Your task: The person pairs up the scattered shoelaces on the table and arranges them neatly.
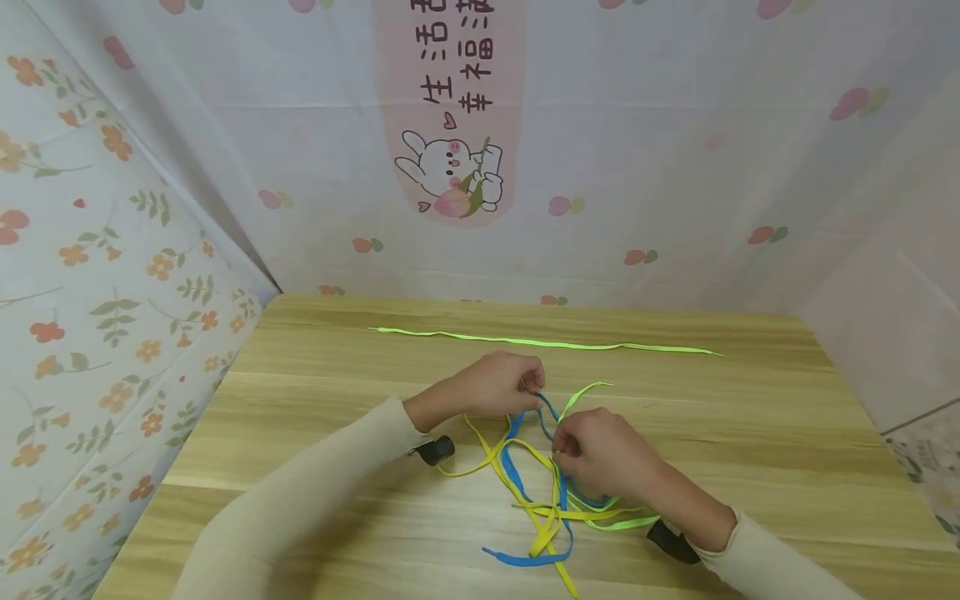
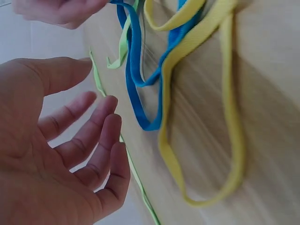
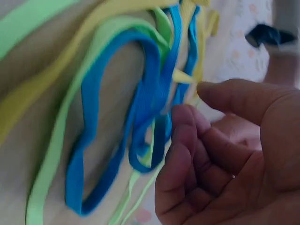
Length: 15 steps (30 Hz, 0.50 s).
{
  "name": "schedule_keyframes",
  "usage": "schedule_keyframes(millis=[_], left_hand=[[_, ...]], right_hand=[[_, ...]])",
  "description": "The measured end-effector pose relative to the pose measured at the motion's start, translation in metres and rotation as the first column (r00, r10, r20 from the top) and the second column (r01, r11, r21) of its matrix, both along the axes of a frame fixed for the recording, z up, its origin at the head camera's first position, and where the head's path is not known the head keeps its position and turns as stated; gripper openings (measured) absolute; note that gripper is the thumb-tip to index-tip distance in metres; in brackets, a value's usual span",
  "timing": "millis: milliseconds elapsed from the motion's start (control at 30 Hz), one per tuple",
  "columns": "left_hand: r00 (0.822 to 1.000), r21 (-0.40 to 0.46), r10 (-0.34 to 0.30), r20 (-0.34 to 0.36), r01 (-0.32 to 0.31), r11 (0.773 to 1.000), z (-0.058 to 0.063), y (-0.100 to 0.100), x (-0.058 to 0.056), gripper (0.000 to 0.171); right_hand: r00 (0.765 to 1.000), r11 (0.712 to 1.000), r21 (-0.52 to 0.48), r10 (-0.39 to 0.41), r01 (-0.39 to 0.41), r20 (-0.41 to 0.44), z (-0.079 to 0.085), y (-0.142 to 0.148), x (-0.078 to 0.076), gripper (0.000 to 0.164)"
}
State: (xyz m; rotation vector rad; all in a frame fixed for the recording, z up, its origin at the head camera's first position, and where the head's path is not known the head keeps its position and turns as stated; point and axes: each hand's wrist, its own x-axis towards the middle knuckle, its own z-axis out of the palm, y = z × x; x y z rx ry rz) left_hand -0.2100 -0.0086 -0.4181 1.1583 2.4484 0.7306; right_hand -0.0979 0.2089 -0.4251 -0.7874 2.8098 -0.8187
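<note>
Right hand [image 3: 225, 159] fingers curled beside blue lace [image 3: 145, 117] loops; light green lace [image 3: 51, 154], yellow lace [image 3: 42, 93] alongside.

Head overview; wrist close-ups, shared laces [image 1: 551, 492]

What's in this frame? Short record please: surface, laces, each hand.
surface: wooden table, patterned sheets as walls
tangle: blue lace, yellow lace and light green lace heaped together near the front edge
apart: straight green lace lying flat toward the back
left hand: at the top of the tangle, fingertips on the blue lace; grip unclear
right hand: over the tangle, fingers curled at the laces; what it pinches is hidden
</note>
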Motion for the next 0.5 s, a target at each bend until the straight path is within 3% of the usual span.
schedule_keyframes(millis=[267, 500], left_hand=[[0.994, -0.093, -0.102, -0.035, 0.098, 0.991, 0.004, 0.035, -0.016, 0.018], [0.980, -0.178, -0.186, -0.076, 0.170, 0.969, 0.004, 0.059, -0.024, 0.022]], right_hand=[[0.997, 0.996, 0.079, -0.021, 0.027, -0.075, -0.007, -0.012, 0.005, 0.018], [0.994, 0.992, 0.125, 0.000, 0.014, -0.111, -0.010, -0.014, 0.009, 0.019]])
